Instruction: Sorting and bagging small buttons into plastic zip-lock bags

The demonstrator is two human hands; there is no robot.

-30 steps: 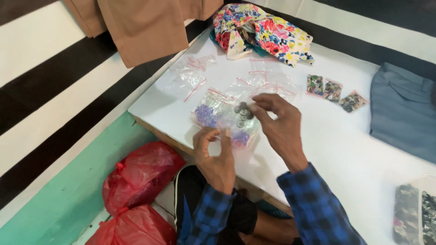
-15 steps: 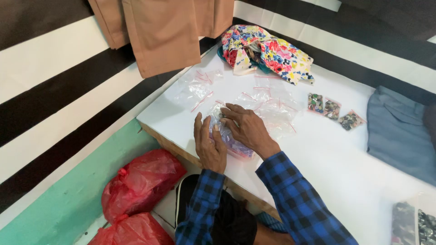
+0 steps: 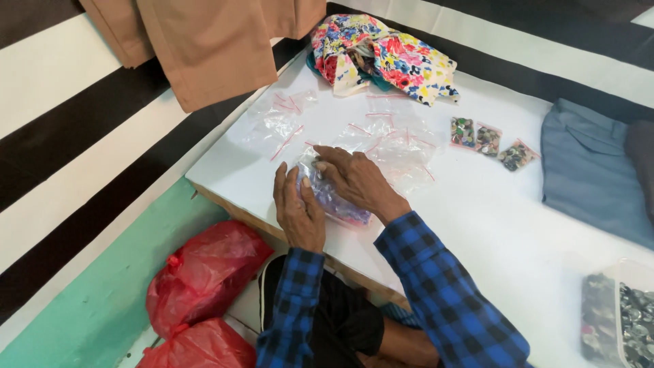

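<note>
On the white table (image 3: 477, 225) lies a small clear plastic bag of purple and mixed buttons (image 3: 337, 203), near the front edge. My left hand (image 3: 298, 211) rests flat against the bag's left side, fingers together. My right hand (image 3: 354, 180) lies over the top of the bag, fingers pinching its upper end. Much of the bag is hidden under both hands. Just beyond them lie several empty clear zip bags (image 3: 388, 140) with red strips.
Three small filled button bags (image 3: 490, 142) lie to the right, and a floral cloth (image 3: 385, 58) at the back. Folded grey-blue cloth (image 3: 589, 174) lies right, a clear box of buttons (image 3: 620, 320) at the lower right, and red plastic bags (image 3: 204, 272) on the floor. Tan fabric (image 3: 211, 48) hangs at top.
Both hands have lowered the button bag onto the table and now press on it. Earlier it was held up between the fingers. The view has shifted slightly.
</note>
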